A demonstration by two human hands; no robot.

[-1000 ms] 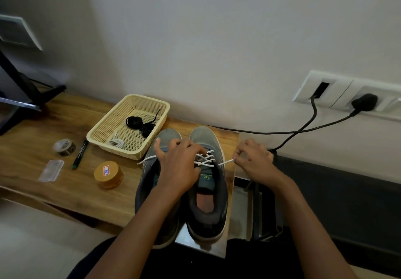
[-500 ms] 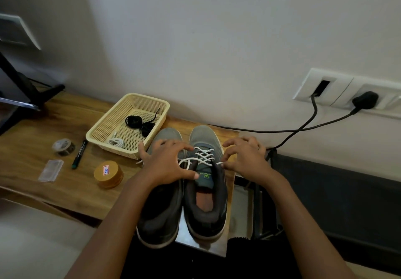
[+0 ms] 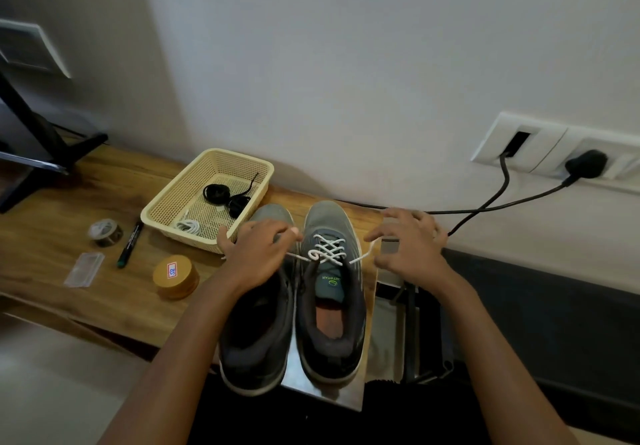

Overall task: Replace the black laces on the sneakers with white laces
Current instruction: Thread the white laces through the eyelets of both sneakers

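Side by side at 6 o'clock on the table [image 3: 114,292]: grey sneakers [image 3: 325,219], white lace [image 3: 329,249] criss-crossed through the 3 o'clock one. Pinched at 9 by left hand [image 3: 256,254], at 3 by right hand [image 3: 408,249], fingers curled.

Wooden table [image 3: 52,209] across left half of view. Cream basket [image 3: 152,217] at far edge, near wall. Tape roll [image 3: 105,232] at basket's 8 o'clock. Pen [image 3: 130,244] just beside tape, at its 3 o'clock. Clear packet [image 3: 84,269] at tape's 7 o'clock. Round yellow tin [image 3: 176,276] at pen's 4 o'clock. Black stand [image 3: 34,133] far left. Wall socket [image 3: 550,148] at 2 o'clock of view, black plug [image 3: 586,164] in it, cables [image 3: 504,185] hanging.
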